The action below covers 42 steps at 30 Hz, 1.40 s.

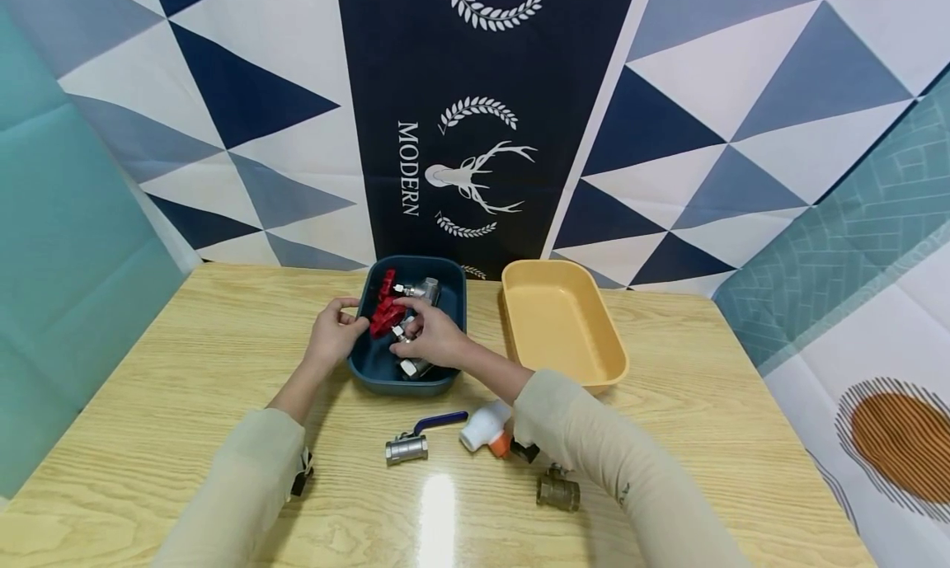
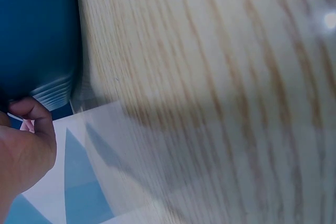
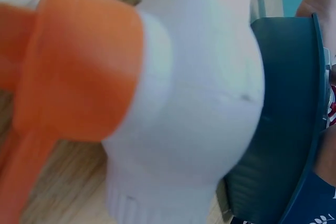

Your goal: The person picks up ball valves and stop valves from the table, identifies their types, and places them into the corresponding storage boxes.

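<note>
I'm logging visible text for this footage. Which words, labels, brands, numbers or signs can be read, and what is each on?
"MODERN": on the dark wall panel, turned sideways, beside a wordless deer-head emblem and leaf sprigs.
Small dark mark on the right sleeve: too small to read.
Brass valve, blue-handled valve and white valve: no lettering or numbers I can make out.

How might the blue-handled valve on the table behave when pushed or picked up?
The blue-handled valve may feel heavy for its size, as its body looks metal. Its shiny surface could be slippery. The handle jutting sideways would probably limit rolling.
</note>
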{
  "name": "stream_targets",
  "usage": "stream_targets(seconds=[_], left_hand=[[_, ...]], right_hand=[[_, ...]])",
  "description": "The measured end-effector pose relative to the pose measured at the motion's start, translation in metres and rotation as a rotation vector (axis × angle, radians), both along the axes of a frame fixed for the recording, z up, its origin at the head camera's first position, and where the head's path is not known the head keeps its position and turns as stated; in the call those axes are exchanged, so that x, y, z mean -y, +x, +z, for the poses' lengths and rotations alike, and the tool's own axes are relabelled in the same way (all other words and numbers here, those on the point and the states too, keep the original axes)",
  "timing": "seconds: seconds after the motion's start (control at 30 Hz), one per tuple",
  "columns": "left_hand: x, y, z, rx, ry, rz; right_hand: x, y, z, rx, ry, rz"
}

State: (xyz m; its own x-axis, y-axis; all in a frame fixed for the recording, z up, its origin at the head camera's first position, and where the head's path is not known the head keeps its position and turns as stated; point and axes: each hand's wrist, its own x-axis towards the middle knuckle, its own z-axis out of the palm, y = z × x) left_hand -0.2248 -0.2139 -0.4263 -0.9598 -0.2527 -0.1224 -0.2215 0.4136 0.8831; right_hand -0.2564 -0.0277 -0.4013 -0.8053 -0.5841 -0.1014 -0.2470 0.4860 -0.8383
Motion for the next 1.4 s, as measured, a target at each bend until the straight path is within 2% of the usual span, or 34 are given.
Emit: stream_targets(seconds=[0.27, 0.77, 1.0, 1.4], left_hand=[[-0.0001, -0.0005, -0.0017, -0.003, 0.003, 0.007], [0.0, -0.0009, -0.0022, -0.008, 0.001, 0.001], [-0.0009, -0.0002, -0.0019, -0.009, 0.005, 0.003], [-0.0012, 0.0015, -0.0006, -0.007, -0.006, -0.001]], right_hand=[[0.0001, -0.0006, -0.0042, 0.005, -0.004, 0.015], [0.0009, -0.0009, -0.006, -0.048, 0.073, 0.076], [0.0011, -0.0003, -0.0054, -0.046, 0.094, 0.102], [0.0017, 0.0024, -0.0071, -0.103, 0.14, 0.138]])
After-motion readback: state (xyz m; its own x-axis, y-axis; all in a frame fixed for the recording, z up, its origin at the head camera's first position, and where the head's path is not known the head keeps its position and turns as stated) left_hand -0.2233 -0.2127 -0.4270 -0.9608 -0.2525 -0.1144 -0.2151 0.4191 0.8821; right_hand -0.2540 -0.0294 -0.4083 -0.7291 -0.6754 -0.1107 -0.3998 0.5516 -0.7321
